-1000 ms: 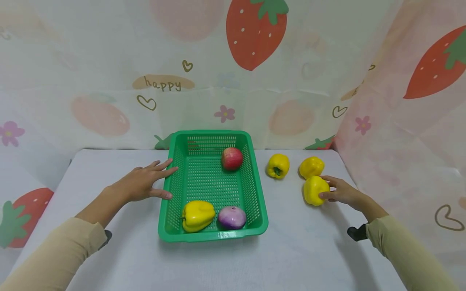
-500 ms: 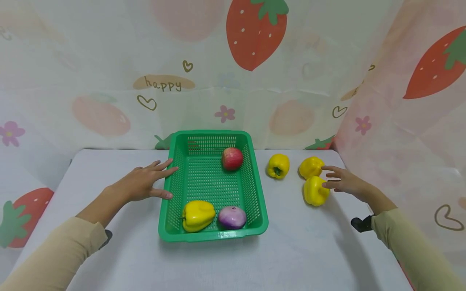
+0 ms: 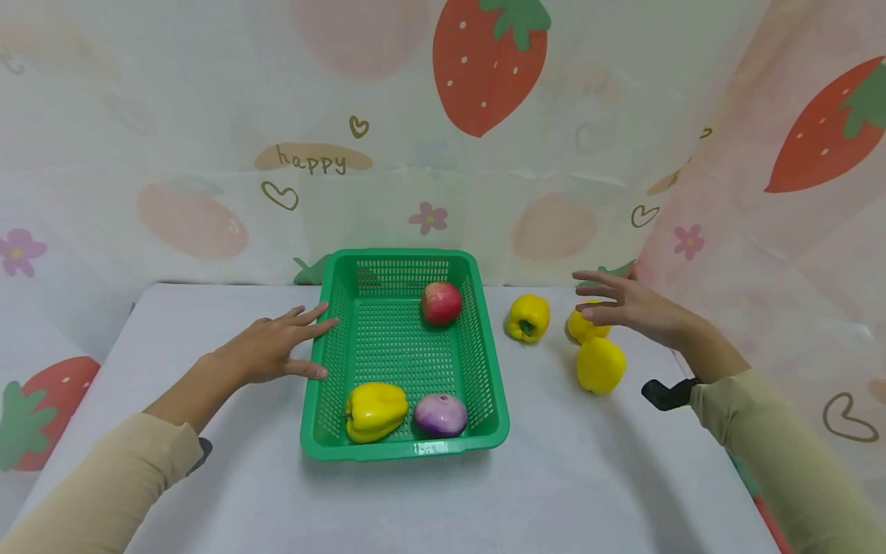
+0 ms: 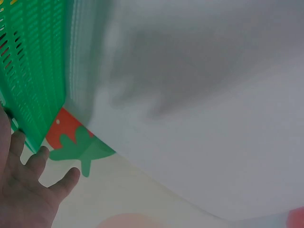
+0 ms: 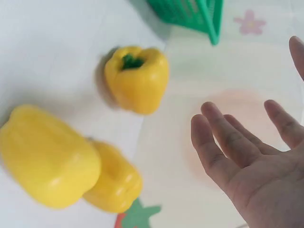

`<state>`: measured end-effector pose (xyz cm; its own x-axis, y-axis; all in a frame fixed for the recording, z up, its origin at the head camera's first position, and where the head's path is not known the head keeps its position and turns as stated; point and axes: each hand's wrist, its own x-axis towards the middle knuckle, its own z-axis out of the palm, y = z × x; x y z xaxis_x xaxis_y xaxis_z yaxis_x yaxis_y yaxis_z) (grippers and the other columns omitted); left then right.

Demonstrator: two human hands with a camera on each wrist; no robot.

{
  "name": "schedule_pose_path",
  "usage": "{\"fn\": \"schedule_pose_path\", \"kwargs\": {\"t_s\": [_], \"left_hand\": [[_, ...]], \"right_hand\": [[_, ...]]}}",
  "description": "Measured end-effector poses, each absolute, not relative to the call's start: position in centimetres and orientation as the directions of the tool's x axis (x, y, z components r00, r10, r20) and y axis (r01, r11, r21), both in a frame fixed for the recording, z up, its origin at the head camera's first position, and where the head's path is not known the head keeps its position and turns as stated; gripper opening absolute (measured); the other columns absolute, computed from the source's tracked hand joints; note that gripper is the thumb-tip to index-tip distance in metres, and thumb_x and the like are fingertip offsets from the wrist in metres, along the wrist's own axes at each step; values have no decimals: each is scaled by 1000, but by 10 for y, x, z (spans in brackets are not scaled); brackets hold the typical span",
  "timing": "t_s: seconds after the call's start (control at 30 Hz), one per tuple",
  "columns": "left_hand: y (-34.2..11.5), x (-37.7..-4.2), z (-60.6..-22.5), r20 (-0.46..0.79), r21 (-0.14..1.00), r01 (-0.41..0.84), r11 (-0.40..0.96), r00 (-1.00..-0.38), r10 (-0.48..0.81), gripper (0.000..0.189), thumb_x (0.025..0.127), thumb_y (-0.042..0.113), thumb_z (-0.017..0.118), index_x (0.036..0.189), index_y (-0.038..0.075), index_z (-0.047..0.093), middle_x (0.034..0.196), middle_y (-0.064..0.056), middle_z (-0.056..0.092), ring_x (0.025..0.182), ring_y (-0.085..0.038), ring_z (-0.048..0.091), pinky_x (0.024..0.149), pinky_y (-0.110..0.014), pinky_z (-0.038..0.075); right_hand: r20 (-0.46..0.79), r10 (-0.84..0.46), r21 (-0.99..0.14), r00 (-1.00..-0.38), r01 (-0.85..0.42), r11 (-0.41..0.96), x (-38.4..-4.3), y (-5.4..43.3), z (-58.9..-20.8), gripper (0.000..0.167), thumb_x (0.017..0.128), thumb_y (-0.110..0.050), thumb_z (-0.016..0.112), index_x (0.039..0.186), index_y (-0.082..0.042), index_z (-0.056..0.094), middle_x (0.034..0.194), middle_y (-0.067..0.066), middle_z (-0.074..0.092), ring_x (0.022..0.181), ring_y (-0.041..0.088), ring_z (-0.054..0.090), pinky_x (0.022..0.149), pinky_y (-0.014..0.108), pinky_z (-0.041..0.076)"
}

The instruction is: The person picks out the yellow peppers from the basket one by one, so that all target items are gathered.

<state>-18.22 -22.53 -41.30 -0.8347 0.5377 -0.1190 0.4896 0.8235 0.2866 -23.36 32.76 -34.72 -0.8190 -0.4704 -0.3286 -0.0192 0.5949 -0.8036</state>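
My left hand [image 3: 280, 346] rests with spread fingers on the left rim of a green plastic basket [image 3: 500, 419]. Inside the basket sit a red apple [image 3: 441, 303] at the back right, a yellow bell pepper [image 3: 377, 412] at the front left and a purple onion-like vegetable [image 3: 441, 415] beside it. Over the table's right side, my right hand [image 3: 640, 309] hovers with nothing in its fingers. It partly hides a rear yellow pepper [image 3: 584, 328]. A nearer yellow pepper [image 3: 601, 365] lies just in front of that one; a third yellow pepper [image 5: 137, 80], green stem showing, is closer to the basket.
A white-covered table [image 3: 415, 500] carries everything. Behind it hangs a cloth backdrop [image 3: 394, 208] printed with strawberries, hearts and flowers, which also rises along the right side. The basket's right wall stands between its contents and the loose peppers.
My right hand has left the nearer yellow pepper, which it was touching a second ago, and has risen back and leftward over the rear one. My left hand keeps its place.
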Motion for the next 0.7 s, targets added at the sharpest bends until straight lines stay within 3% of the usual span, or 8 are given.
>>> {"fn": "schedule_pose_path", "kwargs": {"t_s": [0.23, 0.53, 0.7], "left_hand": [[-225, -182, -413, -113, 290, 496, 819, -832, 543, 85, 84, 52, 73, 152, 12, 41, 161, -17, 27, 142, -52, 28, 101, -75, 31], [-224, -180, -412, -115, 291, 492, 820, -833, 541, 86, 84, 55, 72, 152, 12, 41, 161, -17, 28, 141, -52, 29, 102, -74, 31], [-224, -180, -412, -114, 295, 489, 821, -835, 538, 85, 84, 52, 73, 153, 13, 40, 162, -16, 26, 142, -51, 27, 103, -75, 30]], "right_hand": [[-347, -553, -825, -758, -34, 564, -238, 275, -335, 72, 95, -33, 68, 156, -33, 29, 159, 6, 33, 141, 32, 41, 112, 61, 31], [-306, -680, -867, -666, -99, 488, -246, 213, -340, 73, 95, -26, 68, 157, -26, 29, 159, 12, 33, 139, 35, 44, 108, 54, 41], [-297, -726, -881, -620, -115, 458, -244, 182, -348, 72, 95, -22, 68, 156, -23, 30, 156, 11, 36, 136, 31, 48, 106, 48, 44]]}}
